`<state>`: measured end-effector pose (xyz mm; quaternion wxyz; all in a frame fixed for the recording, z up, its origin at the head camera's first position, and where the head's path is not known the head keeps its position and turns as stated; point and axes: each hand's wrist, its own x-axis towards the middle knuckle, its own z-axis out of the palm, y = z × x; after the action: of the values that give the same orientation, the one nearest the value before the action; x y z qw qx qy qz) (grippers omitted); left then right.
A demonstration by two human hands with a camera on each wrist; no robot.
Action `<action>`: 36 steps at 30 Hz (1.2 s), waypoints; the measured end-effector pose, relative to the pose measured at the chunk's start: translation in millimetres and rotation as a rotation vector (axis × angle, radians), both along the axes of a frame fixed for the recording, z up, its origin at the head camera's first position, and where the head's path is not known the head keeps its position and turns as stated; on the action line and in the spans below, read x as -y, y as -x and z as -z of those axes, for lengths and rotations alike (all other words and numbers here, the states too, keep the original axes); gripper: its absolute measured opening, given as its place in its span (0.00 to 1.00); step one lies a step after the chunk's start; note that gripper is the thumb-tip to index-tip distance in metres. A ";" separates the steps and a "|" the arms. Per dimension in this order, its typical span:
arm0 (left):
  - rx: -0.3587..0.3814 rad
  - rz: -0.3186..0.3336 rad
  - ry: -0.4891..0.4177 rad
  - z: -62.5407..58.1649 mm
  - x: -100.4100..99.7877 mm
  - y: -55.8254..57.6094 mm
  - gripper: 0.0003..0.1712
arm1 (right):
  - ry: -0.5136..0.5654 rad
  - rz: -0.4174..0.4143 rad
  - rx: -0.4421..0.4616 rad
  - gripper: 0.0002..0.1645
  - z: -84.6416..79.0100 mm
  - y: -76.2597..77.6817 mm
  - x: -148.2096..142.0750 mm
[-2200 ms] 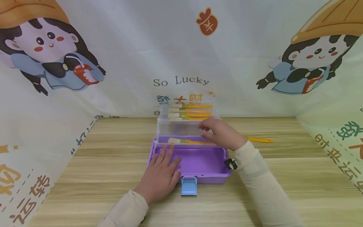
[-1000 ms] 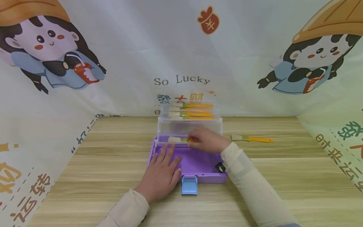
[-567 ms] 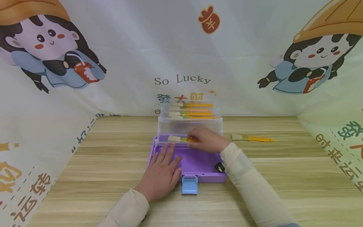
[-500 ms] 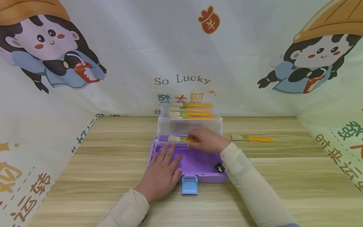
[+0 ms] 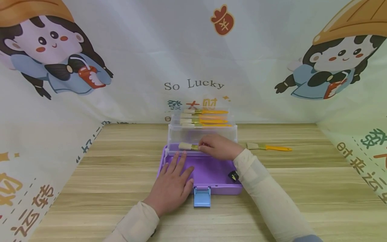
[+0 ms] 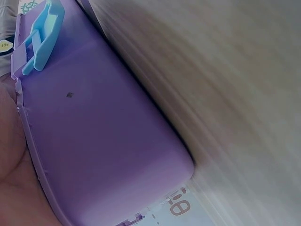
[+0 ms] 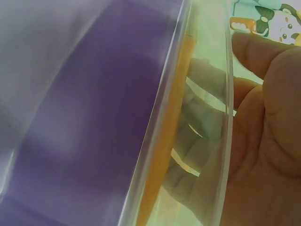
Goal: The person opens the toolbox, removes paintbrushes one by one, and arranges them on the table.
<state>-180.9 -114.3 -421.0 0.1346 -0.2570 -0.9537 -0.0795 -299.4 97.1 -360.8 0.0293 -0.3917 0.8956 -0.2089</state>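
Observation:
In the head view my left hand [image 5: 172, 186] lies flat, fingers spread, over the left front of an open purple box [image 5: 216, 190]. The box's purple side [image 6: 103, 122] fills much of the left wrist view. My right hand [image 5: 219, 147] pinches a paintbrush with pale bristles [image 5: 185, 146] at the lower clear tray [image 5: 170, 151]; the hand covers the handle in the head view. In the right wrist view, the orange handle [image 7: 167, 136] runs along the tray, with several curled fingers [image 7: 188, 146] showing through the clear wall.
Above the box, raised clear trays [image 5: 173, 136] hold several orange-handled paintbrushes [image 5: 211, 121]. Another paintbrush [image 5: 276, 148] lies on the wooden table [image 5: 302, 188] to the right. A blue latch [image 5: 202, 198] hangs from the box's front. Printed cloth [image 5: 136, 60] stands behind.
My right hand has come down from the raised trays to the brush in the lower tray. Over the last half second, hand and brush have shifted slightly up. The left hand stays put.

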 end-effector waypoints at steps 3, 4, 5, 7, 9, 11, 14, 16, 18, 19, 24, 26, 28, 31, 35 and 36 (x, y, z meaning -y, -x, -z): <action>0.007 -0.003 0.002 -0.4 -0.2 0.0 0.26 | -0.005 -0.004 0.013 0.13 -1.4 2.9 -0.2; 0.009 -0.004 0.002 -0.5 -0.2 -0.1 0.26 | -0.004 -0.001 0.023 0.13 -1.9 3.8 -0.3; 0.013 -0.005 0.000 -0.8 -0.2 -0.3 0.26 | -0.002 0.004 0.036 0.13 -2.3 4.7 -0.3; 0.018 -0.005 -0.002 -1.1 -0.2 -0.5 0.26 | -0.008 0.020 0.059 0.12 -3.3 6.2 -0.7; 0.021 -0.005 -0.003 -1.4 -0.1 -0.3 0.26 | -0.012 0.034 0.079 0.11 -3.9 8.1 -0.7; 0.021 -0.004 -0.004 -1.4 -0.1 -0.1 0.26 | -0.018 0.041 0.087 0.11 -3.9 10.4 -0.6; 0.024 -0.005 -0.002 -1.1 -0.1 0.3 0.26 | -0.031 0.042 0.068 0.12 -2.8 14.6 0.0; 0.025 -0.005 -0.001 -0.9 0.1 0.4 0.26 | -0.038 0.049 0.051 0.14 -2.0 16.9 0.8; 0.027 -0.007 0.003 -0.7 0.2 0.4 0.26 | -0.032 0.066 0.039 0.17 -1.4 18.1 2.0; 0.029 -0.007 0.003 -0.8 0.3 0.2 0.26 | -0.024 0.075 0.032 0.18 -1.0 18.6 2.6; 0.026 -0.007 0.010 -1.4 0.3 -0.3 0.26 | 0.016 0.133 0.004 0.20 1.3 18.2 7.0; 0.020 -0.007 0.009 -1.4 0.2 -0.1 0.26 | 0.019 0.147 -0.015 0.17 2.4 18.3 9.0; 0.014 -0.006 0.007 -1.1 0.3 0.0 0.26 | 0.021 0.155 -0.034 0.15 3.1 18.3 10.7; 0.008 -0.004 0.006 -0.6 0.2 0.2 0.26 | 0.019 0.164 -0.054 0.12 4.8 18.8 12.1; 0.006 -0.002 -0.001 0.5 0.2 0.6 0.26 | 0.018 0.165 -0.064 0.11 6.4 18.5 12.9; 0.007 -0.003 -0.001 0.8 0.2 0.7 0.26 | 0.018 0.160 -0.067 0.11 7.1 18.7 12.8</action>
<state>-181.6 -114.5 -421.8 0.1318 -0.2551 -0.9545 -0.0807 -318.1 84.2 -367.9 -0.0209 -0.3259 0.9225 -0.2056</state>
